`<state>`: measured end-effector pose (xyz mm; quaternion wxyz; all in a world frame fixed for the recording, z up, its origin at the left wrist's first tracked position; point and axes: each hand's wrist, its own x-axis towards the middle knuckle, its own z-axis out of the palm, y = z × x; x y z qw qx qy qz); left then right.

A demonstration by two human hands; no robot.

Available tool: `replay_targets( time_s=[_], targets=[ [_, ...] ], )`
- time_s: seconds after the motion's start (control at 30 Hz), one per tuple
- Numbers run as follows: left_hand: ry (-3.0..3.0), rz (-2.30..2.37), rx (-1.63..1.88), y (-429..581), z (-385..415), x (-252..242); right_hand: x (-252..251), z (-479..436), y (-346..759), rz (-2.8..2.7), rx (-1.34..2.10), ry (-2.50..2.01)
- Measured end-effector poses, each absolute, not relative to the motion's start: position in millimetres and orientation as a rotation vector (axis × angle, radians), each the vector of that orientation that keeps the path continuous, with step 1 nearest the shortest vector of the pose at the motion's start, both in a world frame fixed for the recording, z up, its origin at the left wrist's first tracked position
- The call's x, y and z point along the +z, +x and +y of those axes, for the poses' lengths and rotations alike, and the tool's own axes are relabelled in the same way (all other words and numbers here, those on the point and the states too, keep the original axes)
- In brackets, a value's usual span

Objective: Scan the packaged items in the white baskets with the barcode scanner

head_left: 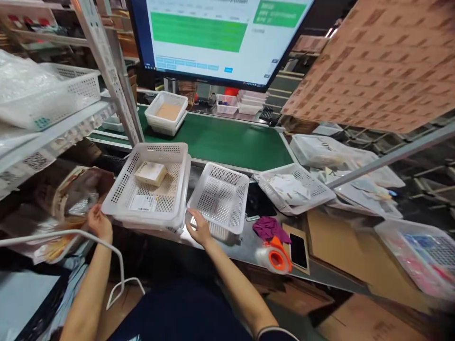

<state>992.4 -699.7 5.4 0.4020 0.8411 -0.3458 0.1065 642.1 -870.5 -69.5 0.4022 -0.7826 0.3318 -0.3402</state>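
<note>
Hands grip basket stack, fingertips hidden beneath its rim.

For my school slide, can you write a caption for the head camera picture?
Left hand and right hand grip white baskets beside a green conveyor.

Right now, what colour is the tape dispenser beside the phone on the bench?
Orange, holding a roll of clear tape: the tape dispenser shows best in the head view, beside the phone.
</note>
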Motion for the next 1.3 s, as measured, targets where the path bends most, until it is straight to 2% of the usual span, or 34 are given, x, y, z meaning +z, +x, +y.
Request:
replay_targets(
  time_s=[0.07,0.17,0.27,0.37,0.43,0.5,0.67,0.8,0.9,1.3],
  targets=[
    [2.087,-0.748,0.403,986,-692,-15,-61,-870,638,0.71,-0.807,-2.113],
    [2.009,-1.005,0.525,956,-687,-36,-54,-870,640,0.44,-0.598,-2.447],
    [2.131,-1.156,0.301,920,-687,-55,-55,-871,644,0.189,-0.337,-2.651],
    [2.317,-1.066,-0.041,897,-686,-77,-59,-878,640,0.079,-0.272,-2.646],
    [2.344,-1.098,-0.087,894,-688,-89,-65,-886,636,0.017,-0.274,-2.672],
    [2.281,-1.217,0.097,903,-693,-92,-72,-896,634,-0.105,-0.367,-2.774],
    [1.806,-1.714,0.887,943,-716,-49,-86,-915,651,-0.343,-1.029,-2.873],
    [1.781,-1.862,0.932,950,-730,0,-83,-915,668,-0.239,-1.251,-2.802],
    [1.771,-1.898,0.962,945,-737,21,-78,-912,674,-0.101,-1.279,-2.743],
    [1.674,-1.956,1.096,929,-750,16,-78,-917,672,0.068,-1.251,-2.533]
  ],
)
